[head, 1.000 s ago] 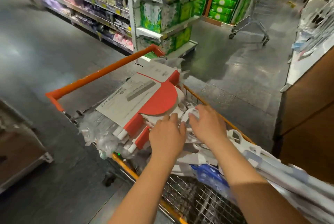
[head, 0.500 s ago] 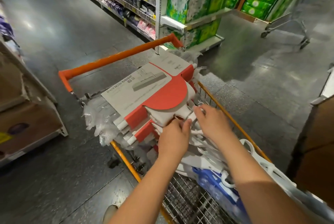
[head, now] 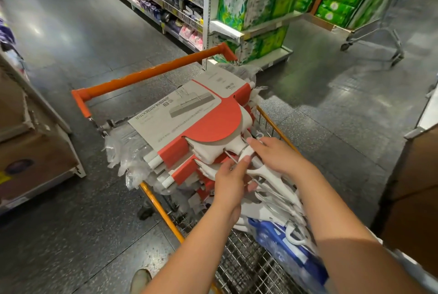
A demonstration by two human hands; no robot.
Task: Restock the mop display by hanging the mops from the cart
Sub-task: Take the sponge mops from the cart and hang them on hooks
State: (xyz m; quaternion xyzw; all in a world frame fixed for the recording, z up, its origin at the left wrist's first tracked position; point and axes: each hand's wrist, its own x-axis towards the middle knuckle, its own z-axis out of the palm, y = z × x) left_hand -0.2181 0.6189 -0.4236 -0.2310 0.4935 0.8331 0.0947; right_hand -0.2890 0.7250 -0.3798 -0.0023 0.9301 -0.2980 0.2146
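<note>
The orange-framed wire shopping cart (head: 246, 267) runs from 5 o'clock toward the centre, its orange push bar (head: 151, 73) lying at 10 o'clock of the load; the stack of flat mops (head: 208, 163) lies on the cart's top, heads in clear plastic wrap (head: 123, 151) toward 9 o'clock; the top mop in its grey-and-red cardboard sleeve (head: 189, 115) sits uppermost, its white plastic neck (head: 237, 149) pointing to 4 o'clock; the left hand (head: 231, 182) comes in from 6 o'clock and curls its fingers (head: 245, 159) round that neck and the thin metal rod beside it; the right hand (head: 277, 153), at 3 o'clock of the left, lays its fingers (head: 256, 141) over the neck's joint, thumb hidden, so a clasp cannot be told; a blue printed pack (head: 279, 244) lies in the basket at 5 o'clock; shelves of green wrapped packs (head: 246, 6) stand at 12 o'clock; a grey metal trolley (head: 374, 35) stands at 2 o'clock; a shoe tip (head: 141, 279) shows at 7 o'clock.
</note>
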